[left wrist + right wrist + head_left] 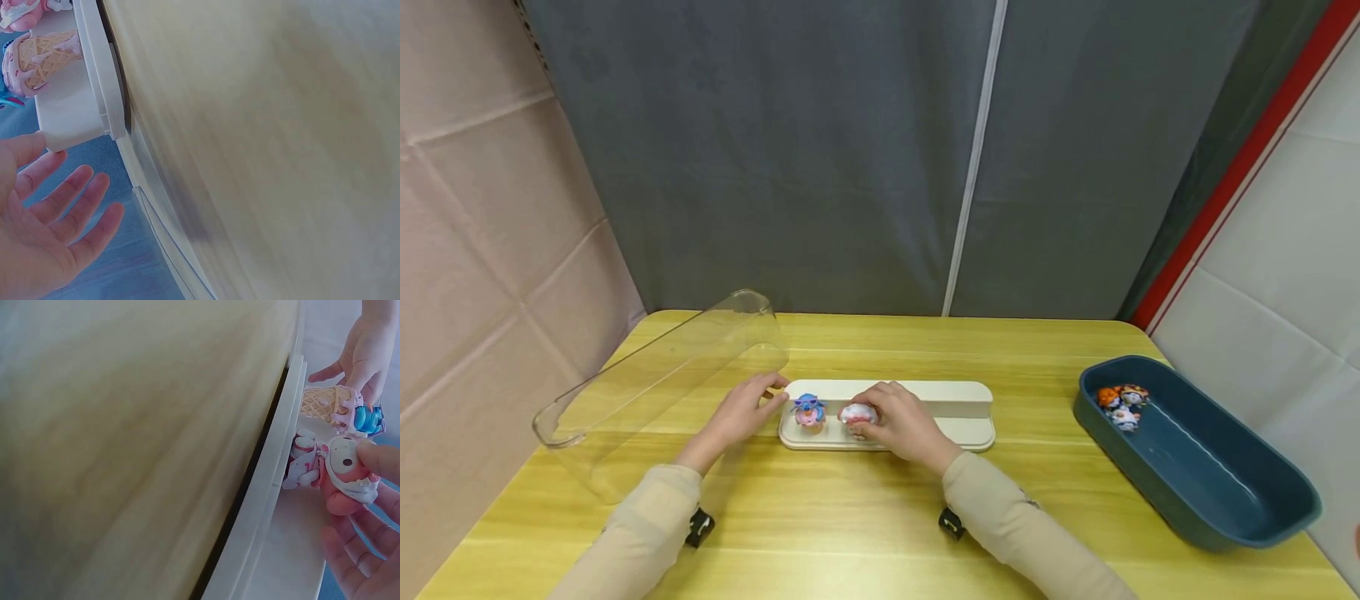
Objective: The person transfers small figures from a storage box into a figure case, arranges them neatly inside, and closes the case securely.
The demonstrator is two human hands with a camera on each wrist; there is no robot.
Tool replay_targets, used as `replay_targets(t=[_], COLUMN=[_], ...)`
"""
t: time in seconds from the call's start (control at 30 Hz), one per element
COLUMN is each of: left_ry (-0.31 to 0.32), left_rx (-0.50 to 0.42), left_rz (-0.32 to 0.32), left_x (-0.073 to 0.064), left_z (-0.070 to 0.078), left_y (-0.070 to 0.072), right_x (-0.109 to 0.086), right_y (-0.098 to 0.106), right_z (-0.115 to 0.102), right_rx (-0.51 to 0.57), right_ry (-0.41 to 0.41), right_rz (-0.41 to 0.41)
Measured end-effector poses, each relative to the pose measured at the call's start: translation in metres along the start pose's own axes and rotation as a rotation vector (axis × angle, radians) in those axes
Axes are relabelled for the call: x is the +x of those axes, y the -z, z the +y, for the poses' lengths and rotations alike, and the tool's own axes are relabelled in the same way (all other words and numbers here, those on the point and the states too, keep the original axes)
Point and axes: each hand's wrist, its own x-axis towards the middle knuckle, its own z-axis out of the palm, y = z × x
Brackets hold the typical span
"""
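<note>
My right hand (906,423) pinches the head of a pink and white figurine (347,465) with a white hood, standing upright on the white display base (958,429). To its left on the base stands a blue figurine (809,412) with glasses, set on a pink-dripped waffle cone (50,56). My left hand (747,412) is at the left end of the base, thumb and index fingertips right at its corner, the other fingers spread and holding nothing. In the left wrist view only part of the pink figurine (22,15) shows at the top corner.
A long clear plastic cover (658,379) lies slantwise at the left of the wooden table (880,521), close to my left forearm. On the right stands a dark blue-green bin (1217,467), with several small figurines (1123,406) at its far end. A grey curtain (790,167) hangs behind.
</note>
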Motion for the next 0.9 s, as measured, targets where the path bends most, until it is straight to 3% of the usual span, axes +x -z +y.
replay_targets(t=[0.43,0.9], left_ry=[-0.003,-0.009], left_rx=[-0.003,-0.017], left_rz=[0.000,0.004], left_x=[0.001,0.001], left_z=[-0.002,-0.002], left_y=[-0.001,-0.001], right_x=[0.000,0.004], right_y=[0.006,0.072], right_z=[0.001,0.022], right_rx=[0.007,0.121], right_ry=[-0.023,-0.135], right_rz=[-0.049,-0.030])
